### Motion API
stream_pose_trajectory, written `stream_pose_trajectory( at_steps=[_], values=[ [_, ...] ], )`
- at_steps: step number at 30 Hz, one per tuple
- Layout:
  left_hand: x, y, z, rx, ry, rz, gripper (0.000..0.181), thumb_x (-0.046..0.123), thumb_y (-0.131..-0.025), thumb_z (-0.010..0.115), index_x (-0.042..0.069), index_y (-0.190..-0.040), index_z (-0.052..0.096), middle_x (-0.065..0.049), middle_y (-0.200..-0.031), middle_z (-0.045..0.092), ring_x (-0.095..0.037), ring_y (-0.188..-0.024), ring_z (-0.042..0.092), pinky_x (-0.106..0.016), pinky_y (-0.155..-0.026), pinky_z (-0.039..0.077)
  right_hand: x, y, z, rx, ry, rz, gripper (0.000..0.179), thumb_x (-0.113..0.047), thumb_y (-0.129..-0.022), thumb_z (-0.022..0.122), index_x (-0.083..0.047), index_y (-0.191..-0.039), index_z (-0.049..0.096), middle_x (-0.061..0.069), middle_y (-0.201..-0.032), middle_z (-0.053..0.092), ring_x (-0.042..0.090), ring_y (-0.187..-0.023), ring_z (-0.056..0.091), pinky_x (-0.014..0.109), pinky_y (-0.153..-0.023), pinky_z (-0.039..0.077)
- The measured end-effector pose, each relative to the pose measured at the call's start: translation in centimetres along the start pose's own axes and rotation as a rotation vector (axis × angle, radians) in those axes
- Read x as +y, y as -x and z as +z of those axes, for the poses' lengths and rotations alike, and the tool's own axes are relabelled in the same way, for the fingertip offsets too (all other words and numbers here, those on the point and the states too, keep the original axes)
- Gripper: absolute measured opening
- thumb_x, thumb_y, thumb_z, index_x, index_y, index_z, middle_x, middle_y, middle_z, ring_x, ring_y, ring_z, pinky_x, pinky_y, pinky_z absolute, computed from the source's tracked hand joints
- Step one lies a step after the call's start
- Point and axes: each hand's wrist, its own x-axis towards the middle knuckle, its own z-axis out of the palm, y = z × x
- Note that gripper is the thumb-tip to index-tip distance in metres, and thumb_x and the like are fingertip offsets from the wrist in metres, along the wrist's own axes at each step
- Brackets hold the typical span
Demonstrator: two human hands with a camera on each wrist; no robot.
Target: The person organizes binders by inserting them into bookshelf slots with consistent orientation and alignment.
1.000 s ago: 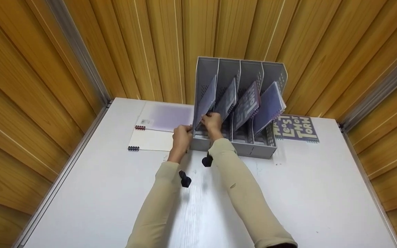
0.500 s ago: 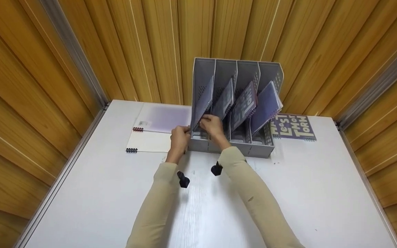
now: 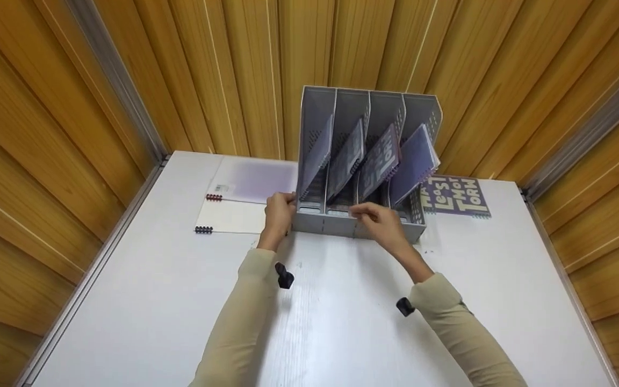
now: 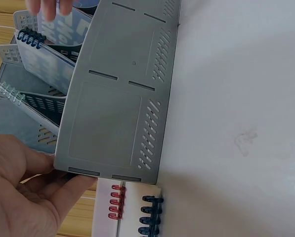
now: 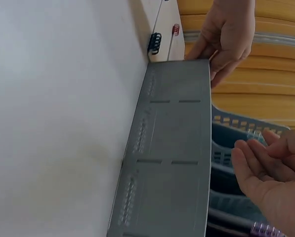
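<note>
A grey file rack (image 3: 336, 224) with several slots stands at the back of the table. My left hand (image 3: 280, 217) grips its front left edge; in the left wrist view, the thumb and fingers of that hand (image 4: 28, 192) bend round the rack's corner. My right hand (image 3: 382, 223) hovers by the front lip with loosely curled fingers, holding nothing; the right wrist view shows its palm (image 5: 275, 182). Spiral notebooks lean in the slots: a purplish one (image 3: 318, 156) at far left, a grey-blue one (image 3: 348, 158), a lettered one (image 3: 380, 164) and a violet one (image 3: 414, 161) at far right.
Left of the rack lie a notebook with a red spiral (image 3: 258, 180) and a white one with a black spiral (image 3: 231, 216). On the right, a lettered notebook (image 3: 457, 196) lies flat, partly behind the rack. Wood-look walls (image 3: 223, 75) enclose the white table (image 3: 336, 333).
My right hand has left the leftmost slot's notebook and moved right and toward me, to the front lip of the rack. The left hand has stayed at the rack's left edge.
</note>
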Motion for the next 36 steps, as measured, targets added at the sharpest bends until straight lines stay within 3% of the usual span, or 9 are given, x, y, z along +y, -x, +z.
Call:
stream_pose_trajectory(
  at_steps=[4, 8, 14, 18, 22, 26, 32, 36],
  values=[
    [-0.2, -0.3, -0.1, 0.013, 0.006, -0.013, 0.024, -0.002, -0.097, 0.060, -0.002, -0.117, 0.074, -0.013, -0.111, 0.075, -0.020, -0.080, 0.059, -0.034, -0.071, 0.051, 2.1, 1.9, -3.5, 0.039, 0.033, 0.043, 0.023, 0.002, -0.100, 0.056, -0.001, -0.114, 0.075, 0.015, -0.110, 0.075, 0.030, -0.102, 0.072, 0.020, -0.082, 0.056],
    [-0.4, -0.5, -0.3, 0.028, -0.010, -0.011, 0.023, -0.001, -0.097, 0.061, -0.001, -0.115, 0.075, -0.012, -0.108, 0.076, -0.020, -0.078, 0.058, -0.034, -0.069, 0.049, 4.7, 2.5, -6.8, 0.132, 0.097, 0.095, 0.025, 0.004, -0.099, 0.055, 0.002, -0.114, 0.074, 0.018, -0.110, 0.075, 0.031, -0.100, 0.073, 0.010, -0.076, 0.051],
    [-0.2, -0.6, -0.4, 0.032, -0.012, 0.004, 0.024, -0.001, -0.097, 0.060, -0.002, -0.116, 0.074, -0.014, -0.111, 0.075, -0.019, -0.076, 0.058, -0.032, -0.067, 0.048, 8.1, 1.9, -10.2, 0.292, 0.219, 0.117, 0.028, 0.006, -0.098, 0.050, 0.005, -0.111, 0.074, 0.022, -0.104, 0.075, 0.034, -0.091, 0.073, 0.006, -0.067, 0.048],
    [-0.1, -0.7, -0.3, 0.030, -0.007, -0.004, 0.023, -0.001, -0.097, 0.060, -0.001, -0.114, 0.076, -0.015, -0.107, 0.075, -0.019, -0.073, 0.056, -0.032, -0.065, 0.047, 10.3, 1.0, -11.6, 0.315, 0.328, 0.124, 0.028, 0.004, -0.098, 0.049, 0.005, -0.112, 0.073, 0.024, -0.105, 0.074, 0.038, -0.092, 0.071, 0.015, -0.067, 0.049],
    [0.0, -0.7, -0.3, 0.025, -0.006, -0.010, 0.023, 0.000, -0.098, 0.059, 0.001, -0.112, 0.077, -0.014, -0.104, 0.076, -0.019, -0.071, 0.054, -0.032, -0.064, 0.044, 12.5, 0.3, -12.5, 0.235, 0.460, 0.180, 0.030, 0.003, -0.097, 0.050, 0.010, -0.121, 0.068, 0.031, -0.113, 0.069, 0.041, -0.089, 0.065, 0.040, -0.072, 0.050],
    [0.0, -0.5, -0.1, 0.016, 0.003, -0.003, 0.026, -0.002, -0.097, 0.059, 0.000, -0.117, 0.075, -0.014, -0.111, 0.075, -0.019, -0.075, 0.057, -0.031, -0.064, 0.047, 14.5, 0.2, -13.1, 0.114, 0.553, 0.256, 0.035, 0.001, -0.099, 0.050, 0.013, -0.130, 0.059, 0.038, -0.124, 0.060, 0.051, -0.106, 0.061, 0.059, -0.088, 0.050],
    [-0.1, -0.1, 0.1, 0.022, -0.008, -0.021, 0.024, -0.001, -0.096, 0.060, 0.002, -0.113, 0.077, -0.012, -0.103, 0.076, -0.018, -0.069, 0.059, -0.030, -0.062, 0.050, 16.4, 0.2, -13.4, -0.097, 0.739, 0.257, 0.041, 0.003, -0.098, 0.047, 0.019, -0.135, 0.047, 0.043, -0.136, 0.044, 0.060, -0.131, 0.038, 0.067, -0.106, 0.035],
    [-0.1, -0.1, 0.2, 0.016, 0.007, -0.030, 0.024, 0.000, -0.098, 0.060, 0.005, -0.113, 0.078, -0.012, -0.104, 0.076, -0.020, -0.072, 0.062, -0.034, -0.066, 0.053, 15.9, -0.3, -13.4, -0.255, 0.732, 0.407, 0.056, -0.004, -0.102, 0.036, 0.014, -0.153, 0.023, 0.038, -0.158, 0.018, 0.059, -0.144, 0.015, 0.068, -0.115, 0.019]
  ],
)
